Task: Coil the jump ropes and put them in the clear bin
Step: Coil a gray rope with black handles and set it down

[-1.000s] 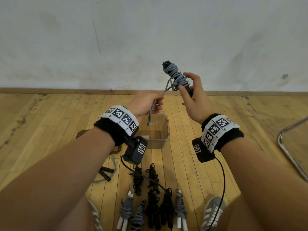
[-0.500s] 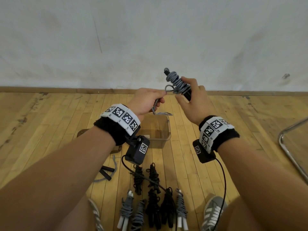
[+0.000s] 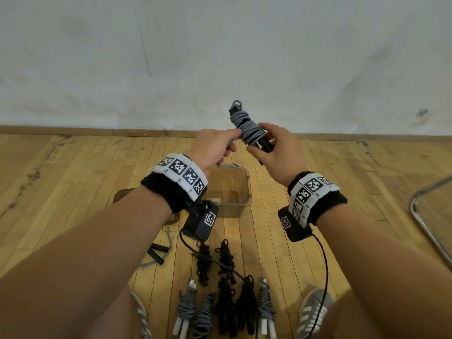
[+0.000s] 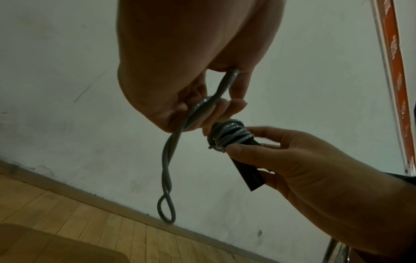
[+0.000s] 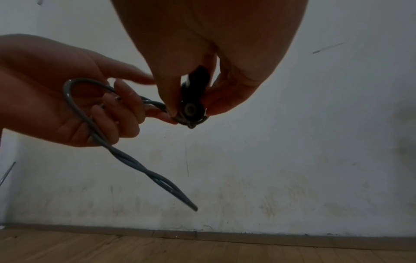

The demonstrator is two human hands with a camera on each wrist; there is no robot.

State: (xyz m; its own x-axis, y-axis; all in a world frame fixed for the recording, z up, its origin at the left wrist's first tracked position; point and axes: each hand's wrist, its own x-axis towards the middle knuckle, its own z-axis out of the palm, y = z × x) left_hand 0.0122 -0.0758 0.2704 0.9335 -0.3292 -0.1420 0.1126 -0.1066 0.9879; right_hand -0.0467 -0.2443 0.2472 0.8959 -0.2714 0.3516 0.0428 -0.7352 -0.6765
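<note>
Above the floor (image 3: 73,182), in the middle of the head view, a grey jump rope (image 3: 248,129) is held up before the pale wall (image 3: 220,57), well clear of both. The clear bin (image 3: 234,189) is seen on the boards directly beneath the hands, its open top unobstructed, with bare floor to its right as far as a metal tube frame (image 3: 425,216) at the right edge. At the bottom centre, a cluster of wound ropes (image 3: 225,297) is laid between two shoes, and one loose rope (image 3: 159,250) is seen left of them.

The grey cord is wound in tight turns around a pair of black handles (image 3: 265,144), tilted with the wound end toward the wall. The handles are gripped by the right hand (image 3: 278,152), thumb and fingers curled around them below the coil. The left hand (image 3: 212,148) is closed on the remaining cord just beside the coil.

Only in the left wrist view is the spare cord (image 4: 167,178) shown as a doubled, twisted strand hanging from the left fingers (image 4: 225,110) and ending in a small loop. In the right wrist view the round end of a handle (image 5: 191,108) is shown end-on, pinched between thumb and fingers.
</note>
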